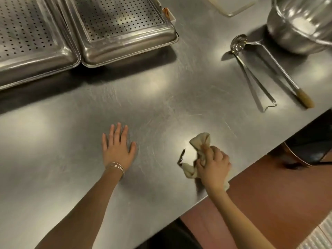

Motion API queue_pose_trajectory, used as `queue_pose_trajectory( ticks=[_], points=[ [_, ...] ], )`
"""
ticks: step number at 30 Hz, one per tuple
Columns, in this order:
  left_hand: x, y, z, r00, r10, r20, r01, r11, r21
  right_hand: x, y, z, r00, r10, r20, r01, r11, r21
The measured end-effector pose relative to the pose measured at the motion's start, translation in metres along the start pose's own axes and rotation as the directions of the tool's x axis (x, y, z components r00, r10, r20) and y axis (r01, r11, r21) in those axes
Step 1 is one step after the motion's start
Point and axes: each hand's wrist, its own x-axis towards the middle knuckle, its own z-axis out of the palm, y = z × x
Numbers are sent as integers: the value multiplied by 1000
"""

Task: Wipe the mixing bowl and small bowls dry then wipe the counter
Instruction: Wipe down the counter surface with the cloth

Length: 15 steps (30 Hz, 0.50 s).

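Steel desk (161,97), scratched and glossy under overhead light.

Left grip (117,148): flat on the desk, fingers straight and spread, holding nothing. Reads as a brace, steadying the body while the other arm works.

Right grip (213,165): fingers curled tight round a bunched beige cloth (200,140), close to the near edge of the desk. A puff of cloth sticks out ahead of the knuckles and another tail hangs out on the thumb side. Bunching gives a firm pad to press with. A small dark strip (181,156) lies just beside the cloth; cannot tell what it is.

Mixing bowl (301,24): upside down at the far right corner, well apart from both grips, probably left to drain. No small bowls in view.

Ladle (239,45) and a long pale-handled utensil (280,69) lie beside the bowl. Two perforated trays (125,24) sit inverted at far left.

Judgement: counter-wiping stage, with the cloth low at the desk's edge and the bowl set aside.
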Motion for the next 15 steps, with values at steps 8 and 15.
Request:
queue_pose_trajectory(
  ticks=[8, 15],
  points=[
    [1, -3, 3, 1000, 27, 0, -27, 1000, 16, -59, -32, 19, 691, -720, -59, 723, 690, 47],
    [1, -3, 4, 1000, 5, 15, -6, 1000, 29, 103, -62, 25, 856, -517, -2, 516, 856, -32]
  ],
)
